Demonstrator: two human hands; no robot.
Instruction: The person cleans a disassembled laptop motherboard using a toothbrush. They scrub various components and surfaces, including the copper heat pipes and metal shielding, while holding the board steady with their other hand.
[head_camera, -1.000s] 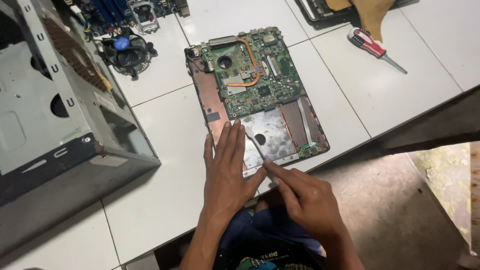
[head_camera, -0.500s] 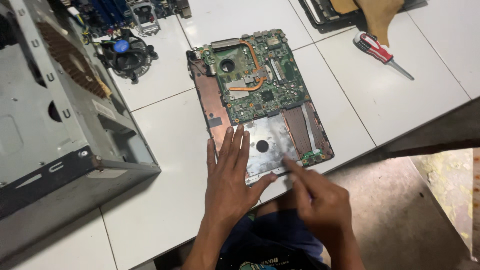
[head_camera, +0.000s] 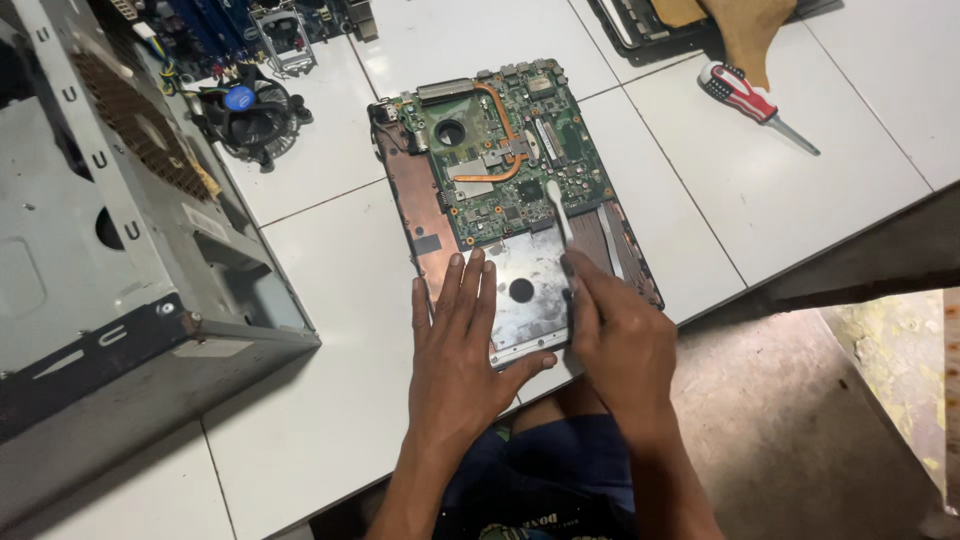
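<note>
**Poking at the laptop board**

Pressing your left hand (head_camera: 455, 345) flat and open on the laptop base (head_camera: 425, 215), you've got your right hand (head_camera: 610, 335) pinching a white stick (head_camera: 557, 212), tip on the green board (head_camera: 500, 150). Screwdriver (head_camera: 752, 102) lies well apart, fan (head_camera: 245, 112) beside the PC case (head_camera: 120, 250)

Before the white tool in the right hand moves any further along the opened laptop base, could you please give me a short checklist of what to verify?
1. Left hand flat on the opened laptop base, steadying it: ok.
2. Right hand grips the slim white tool: ok.
3. Tool tip reaches the green circuit board: ok; exact contact point: cannot tell.
4. Red-handled screwdriver lies apart on the white tiled table: ok.
5. Base fully on the table: not ok, its near corner overhangs.
</note>
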